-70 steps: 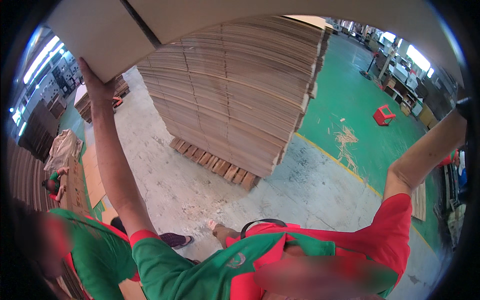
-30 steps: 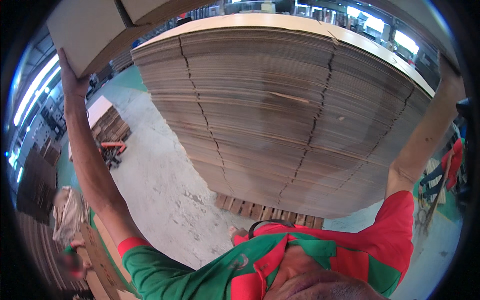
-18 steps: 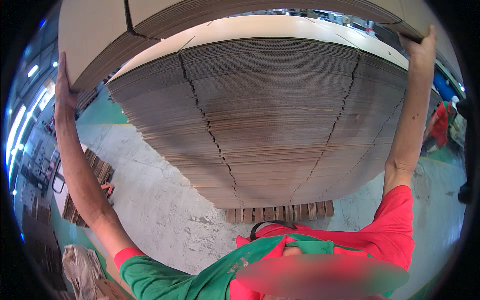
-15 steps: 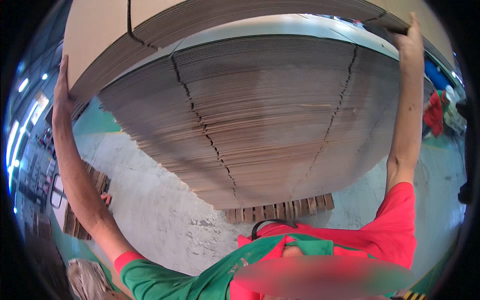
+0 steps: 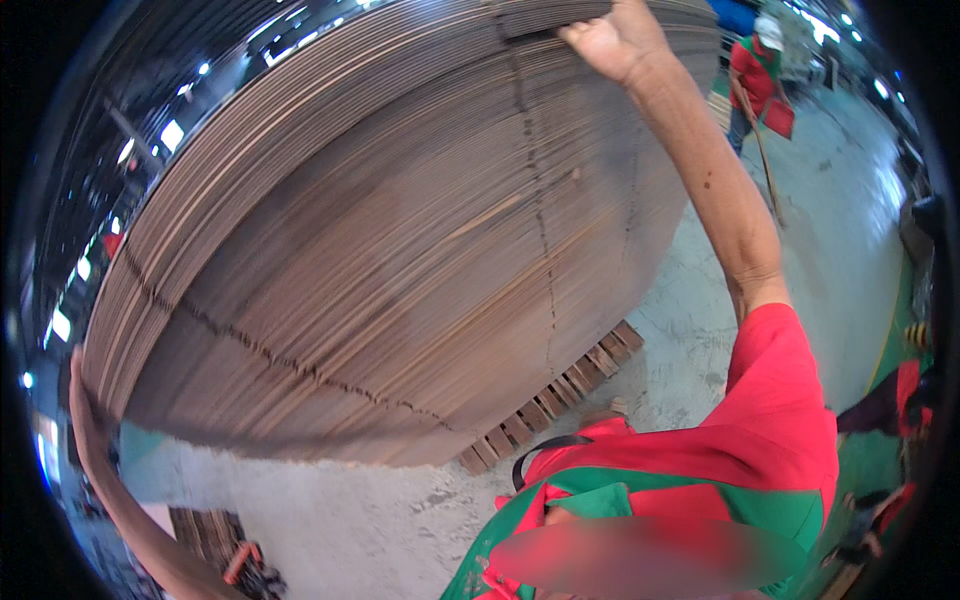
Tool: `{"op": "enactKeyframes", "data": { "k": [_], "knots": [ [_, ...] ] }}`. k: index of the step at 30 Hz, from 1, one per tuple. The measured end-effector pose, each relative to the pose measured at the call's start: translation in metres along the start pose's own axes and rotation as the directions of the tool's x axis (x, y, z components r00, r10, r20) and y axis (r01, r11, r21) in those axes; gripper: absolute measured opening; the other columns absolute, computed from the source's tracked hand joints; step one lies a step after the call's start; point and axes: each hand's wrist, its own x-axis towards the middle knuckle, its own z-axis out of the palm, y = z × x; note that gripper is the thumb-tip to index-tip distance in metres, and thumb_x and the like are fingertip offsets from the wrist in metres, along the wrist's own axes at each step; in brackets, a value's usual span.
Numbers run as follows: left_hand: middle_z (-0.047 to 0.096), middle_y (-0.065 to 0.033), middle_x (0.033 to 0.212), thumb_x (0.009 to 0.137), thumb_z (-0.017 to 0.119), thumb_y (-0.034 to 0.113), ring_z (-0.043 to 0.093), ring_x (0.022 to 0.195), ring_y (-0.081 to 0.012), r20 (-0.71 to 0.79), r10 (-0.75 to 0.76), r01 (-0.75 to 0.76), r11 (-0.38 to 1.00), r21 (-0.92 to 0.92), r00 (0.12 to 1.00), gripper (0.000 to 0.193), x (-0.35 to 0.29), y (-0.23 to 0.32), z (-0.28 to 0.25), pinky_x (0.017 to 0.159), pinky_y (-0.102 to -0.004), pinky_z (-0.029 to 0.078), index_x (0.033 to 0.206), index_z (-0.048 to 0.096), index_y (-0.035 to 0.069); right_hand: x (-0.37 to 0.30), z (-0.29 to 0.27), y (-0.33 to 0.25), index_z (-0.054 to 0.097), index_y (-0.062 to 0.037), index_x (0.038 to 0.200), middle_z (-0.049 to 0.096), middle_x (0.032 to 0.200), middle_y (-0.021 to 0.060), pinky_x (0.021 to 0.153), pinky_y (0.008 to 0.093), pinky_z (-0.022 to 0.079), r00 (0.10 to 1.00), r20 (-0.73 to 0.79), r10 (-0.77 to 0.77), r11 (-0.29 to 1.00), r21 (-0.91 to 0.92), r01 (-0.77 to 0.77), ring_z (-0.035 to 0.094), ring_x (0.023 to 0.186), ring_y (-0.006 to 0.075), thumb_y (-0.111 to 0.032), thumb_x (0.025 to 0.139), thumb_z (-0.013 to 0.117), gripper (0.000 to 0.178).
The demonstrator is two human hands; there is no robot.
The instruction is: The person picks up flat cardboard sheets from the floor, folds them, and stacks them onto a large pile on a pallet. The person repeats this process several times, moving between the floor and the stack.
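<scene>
A tall stack of flat brown cardboard sheets (image 5: 390, 250) fills the middle of the head view, its layered edges toward me and dark broken slot lines running down them. Along its top lies a bundle of cardboard sheets (image 5: 270, 85), with no gap seen beneath it. At the bundle's left end, my left hand (image 5: 88, 405) holds the edge, its fingers partly hidden. My right hand (image 5: 622, 42) grips the front edge at the upper right, thumb side showing and fingers bent at the sheets. Under the stack is a wooden pallet (image 5: 550, 400).
A person in a red and green shirt and white cap (image 5: 758, 80) stands at the far right with a long-handled tool (image 5: 768, 170) and a red dustpan-like piece (image 5: 779, 117). Lower left are more stacked brown sheets (image 5: 205, 530) beside an orange-handled item (image 5: 240, 562).
The bundle that was held up over the stack now rests on it, and the gap between them is gone. My view has turned, and a person has come into sight at the right.
</scene>
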Motion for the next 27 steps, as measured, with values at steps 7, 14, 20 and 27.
{"op": "enactKeyframes", "data": {
  "k": [7, 14, 20, 27],
  "knots": [
    [0.055, -0.0152, 0.136, 0.089, 0.057, 0.064, 0.054, 0.123, -0.0252, -0.066, 0.062, -0.07, 0.99, -0.125, 0.996, 0.084, -0.01, -0.004, -0.002, 0.104, -0.037, 0.041, 0.143, 0.047, 0.001, -0.044, -0.074, -0.031, 0.034, 0.0057, 0.142, 0.048, 0.138, 0.0262, 0.104, 0.0462, 0.048, 0.974, 0.209, -0.087, 0.964, -0.23, 0.135, 0.053, 0.126, 0.0332, -0.028, 0.094, 0.066, 0.066],
    [0.05, -0.0187, 0.143, 0.087, 0.054, 0.07, 0.052, 0.126, -0.0317, -0.424, -0.003, -0.02, 0.999, -0.05, 0.906, 0.095, 0.0, -0.022, -0.008, 0.106, -0.0406, 0.04, 0.145, 0.043, -0.004, 0.121, -0.235, -0.169, 0.064, -0.0055, 0.113, 0.068, 0.108, 0.0095, 0.089, 0.0344, 0.05, 0.477, -0.009, -0.879, 0.339, -0.715, 0.611, 0.064, 0.1, 0.0185, -0.031, 0.095, 0.064, 0.031],
    [0.049, -0.0193, 0.145, 0.091, 0.048, 0.07, 0.051, 0.128, -0.0322, -0.586, -0.107, -0.041, 0.971, -0.234, 0.803, 0.093, -0.006, -0.027, 0.009, 0.109, -0.0427, 0.038, 0.146, 0.041, -0.005, 0.265, -0.353, -0.261, 0.062, -0.005, 0.119, 0.066, 0.115, 0.0117, 0.094, 0.0365, 0.045, 0.493, -0.051, -0.869, 0.172, -0.964, 0.204, 0.06, 0.108, 0.0229, -0.046, 0.096, 0.057, 0.047],
    [0.048, -0.0192, 0.146, 0.096, 0.042, 0.065, 0.049, 0.131, -0.0327, -0.719, 0.189, -0.192, 0.978, 0.078, 0.669, 0.084, -0.037, -0.012, 0.054, 0.111, -0.0444, 0.037, 0.15, 0.037, 0.0, 0.29, -0.395, -0.272, 0.061, -0.0015, 0.122, 0.066, 0.116, 0.0143, 0.094, 0.0375, 0.046, 0.543, -0.102, -0.833, 0.211, -0.967, 0.142, 0.06, 0.109, 0.0243, -0.053, 0.094, 0.054, 0.058]
  ]
}}
